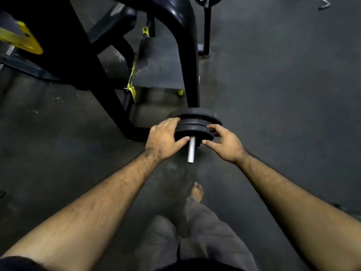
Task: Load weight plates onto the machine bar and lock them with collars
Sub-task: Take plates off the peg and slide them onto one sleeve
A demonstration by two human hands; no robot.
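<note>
A silver machine bar (191, 149) points toward me, its end bare. Several black weight plates (197, 124) are stacked on it against the black machine arm (192, 75). My left hand (164, 138) grips the left rim of the nearest, smaller plate, thumb on its face beside the bar. On the right rim my right hand (224, 142) holds the same plate, fingers spread, thumb on the face. No collar is in view.
The black machine frame (97, 75) with yellow parts (131, 83) stands to the left and behind. A yellow plate (21, 39) shows at the far left. Below the bar are my bare foot (197, 192) and grey trousers (195, 237) on dark rubber floor (283, 94).
</note>
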